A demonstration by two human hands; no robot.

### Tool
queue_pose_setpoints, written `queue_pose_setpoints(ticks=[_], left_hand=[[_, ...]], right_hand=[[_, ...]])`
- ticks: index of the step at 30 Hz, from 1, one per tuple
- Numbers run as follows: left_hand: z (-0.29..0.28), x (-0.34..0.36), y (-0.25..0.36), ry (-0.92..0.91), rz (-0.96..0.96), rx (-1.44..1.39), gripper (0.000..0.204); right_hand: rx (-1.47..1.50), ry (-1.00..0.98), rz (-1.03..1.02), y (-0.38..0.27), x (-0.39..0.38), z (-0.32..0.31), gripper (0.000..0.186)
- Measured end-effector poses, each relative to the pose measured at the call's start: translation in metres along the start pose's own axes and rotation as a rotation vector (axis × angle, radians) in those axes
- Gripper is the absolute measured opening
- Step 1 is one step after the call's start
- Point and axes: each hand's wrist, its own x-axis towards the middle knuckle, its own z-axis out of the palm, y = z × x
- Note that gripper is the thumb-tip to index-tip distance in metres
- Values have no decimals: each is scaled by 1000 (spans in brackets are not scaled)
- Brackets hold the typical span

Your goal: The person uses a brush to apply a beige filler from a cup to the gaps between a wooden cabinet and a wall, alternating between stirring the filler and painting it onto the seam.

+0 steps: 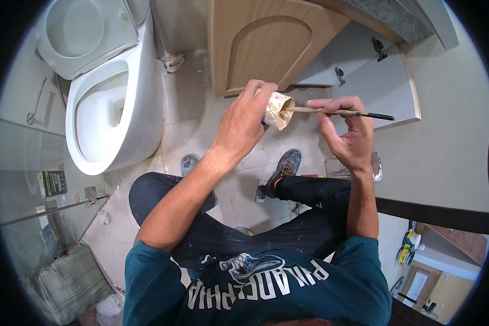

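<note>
A: Starting from the left side, what do you see?

B: At the far left stands a white toilet (111,103) with its lid (84,32) lifted up. Below it, in the lower left corner, lies a grey woven sack (65,282) on the tiled floor (187,92).

A: And the person's hands?

B: The left hand (244,122) is raised in the middle of the view. Its fingers (255,89) are closed around a small paint-smeared can (277,110). The can is tilted on its side, and its open mouth faces to the right, toward the other hand.

A: What goes into the can?

B: A thin brush (337,112). Its long axis lies almost horizontal, from left to right. The left end is inside the mouth of the can, so I cannot see the bristles. The pale wooden part is in the middle, and the dark end points to the right, past the hand.

A: Who holds the brush?

B: The right hand (348,136). Its fingers (331,103) are pinched closed on the handle, near the middle of it, with the palm turned up toward the camera.

A: What is behind and below?

B: Behind the hands is a wooden cabinet door (266,46), and to the right of it an open white door panel (375,81) with metal hinges. Below the hands are the person's dark trousers (288,228) with paint spots, and two shoes (282,168) on the floor.
</note>
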Motion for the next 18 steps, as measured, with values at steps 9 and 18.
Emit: queue_pose_setpoints(ticks=[9, 18], left_hand=[[1, -1, 0, -2, 0, 11, 60], [0, -2, -2, 0, -3, 1, 60]], right_hand=[[-59, -42, 31, -5, -1, 8, 22], [-85, -25, 18, -6, -4, 7, 22]])
